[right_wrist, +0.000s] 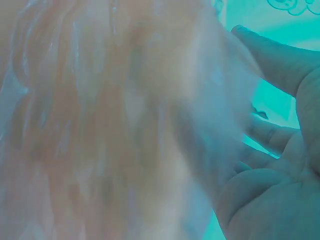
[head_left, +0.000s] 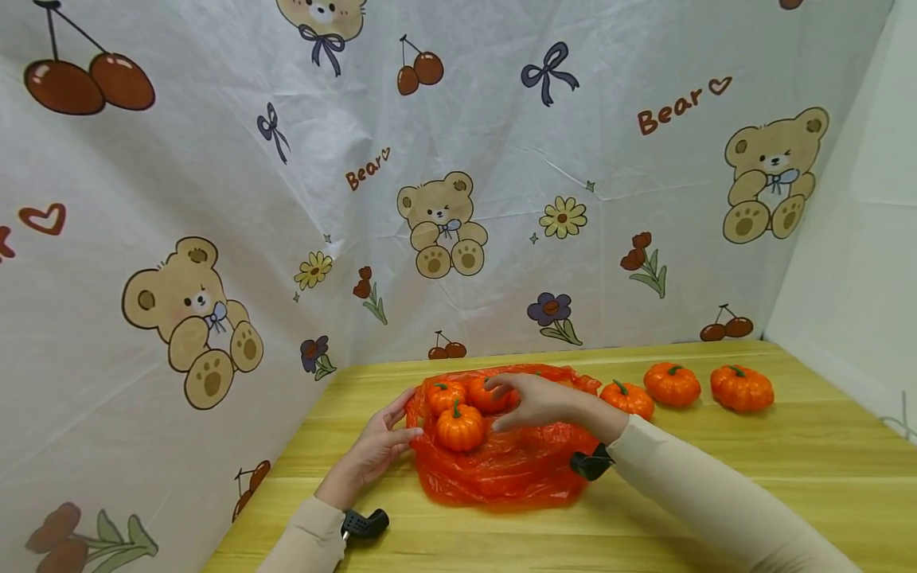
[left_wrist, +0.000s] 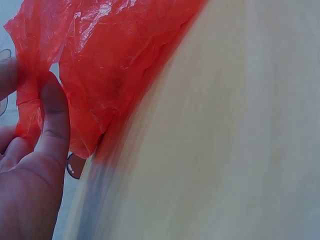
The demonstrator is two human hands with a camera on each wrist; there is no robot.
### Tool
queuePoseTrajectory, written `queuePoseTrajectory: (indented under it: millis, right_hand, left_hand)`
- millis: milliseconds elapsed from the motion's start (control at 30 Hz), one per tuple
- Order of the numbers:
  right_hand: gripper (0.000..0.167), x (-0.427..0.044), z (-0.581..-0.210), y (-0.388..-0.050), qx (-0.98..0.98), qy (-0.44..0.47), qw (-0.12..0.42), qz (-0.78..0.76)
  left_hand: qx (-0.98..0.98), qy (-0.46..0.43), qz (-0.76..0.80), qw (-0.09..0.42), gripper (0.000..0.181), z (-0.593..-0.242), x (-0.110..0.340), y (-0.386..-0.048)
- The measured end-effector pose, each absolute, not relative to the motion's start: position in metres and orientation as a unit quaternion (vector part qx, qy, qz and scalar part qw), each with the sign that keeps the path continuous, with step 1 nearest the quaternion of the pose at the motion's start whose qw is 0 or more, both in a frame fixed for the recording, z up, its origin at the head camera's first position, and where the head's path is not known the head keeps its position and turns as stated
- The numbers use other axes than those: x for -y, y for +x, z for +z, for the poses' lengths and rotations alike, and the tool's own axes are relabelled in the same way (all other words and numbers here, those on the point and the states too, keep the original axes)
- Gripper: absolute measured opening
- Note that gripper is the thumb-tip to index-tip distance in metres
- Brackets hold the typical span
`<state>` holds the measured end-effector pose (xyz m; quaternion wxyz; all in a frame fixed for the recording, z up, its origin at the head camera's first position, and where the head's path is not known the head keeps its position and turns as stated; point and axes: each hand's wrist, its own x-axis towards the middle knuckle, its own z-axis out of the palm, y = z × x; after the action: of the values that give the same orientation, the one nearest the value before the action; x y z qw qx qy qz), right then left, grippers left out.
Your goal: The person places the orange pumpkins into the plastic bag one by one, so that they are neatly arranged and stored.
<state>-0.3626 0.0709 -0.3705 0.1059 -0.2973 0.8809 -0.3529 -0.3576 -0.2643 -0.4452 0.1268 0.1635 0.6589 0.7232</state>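
Note:
A red plastic bag (head_left: 501, 477) lies open on the table with several small orange pumpkins in it, one of them (head_left: 460, 427) at the front left. My left hand (head_left: 376, 446) pinches the bag's left edge; the left wrist view shows the red film (left_wrist: 100, 75) between the thumb and fingers of that hand (left_wrist: 40, 145). Over the bag's middle, my right hand (head_left: 533, 400) is spread with bent, parted fingers, just right of the pumpkins. In the right wrist view this hand (right_wrist: 280, 150) is beside blurred, pale film (right_wrist: 110, 125), and no pumpkin can be made out there.
Right of the bag, three more orange pumpkins stand on the wooden table (head_left: 716, 477): one close to the bag (head_left: 627, 399), one farther back (head_left: 672, 384) and one at the right (head_left: 742, 388). A bear-patterned cloth (head_left: 501, 143) hangs behind and at the left.

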Motion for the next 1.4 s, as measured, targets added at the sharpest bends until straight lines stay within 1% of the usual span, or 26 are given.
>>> queuePoseTrajectory:
  millis: [367, 800, 1033, 1300, 1400]
  right_hand:
    - [0.065, -0.106, -0.359, -0.353, -0.870, -0.291, 0.099, -0.385]
    - [0.062, -0.143, -0.349, -0.343, -0.865, -0.280, 0.068, -0.411]
    - [0.066, -0.163, -0.345, -0.342, -0.861, -0.268, 0.065, -0.427]
    - [0.064, -0.186, -0.342, -0.344, -0.875, -0.253, 0.033, -0.412]
    - [0.065, -0.194, -0.342, -0.344, -0.878, -0.238, 0.028, -0.415]
  left_hand:
    - [-0.667, 0.157, 0.716, 0.131, 0.090, -0.448, 0.265, -0.358]
    - [-0.668, 0.154, 0.717, 0.127, 0.090, -0.446, 0.265, -0.358]
    - [-0.664, 0.153, 0.721, 0.127, 0.092, -0.446, 0.265, -0.358]
    - [-0.662, 0.154, 0.722, 0.127, 0.090, -0.446, 0.265, -0.358]
    - [-0.663, 0.152, 0.722, 0.129, 0.089, -0.446, 0.266, -0.358]
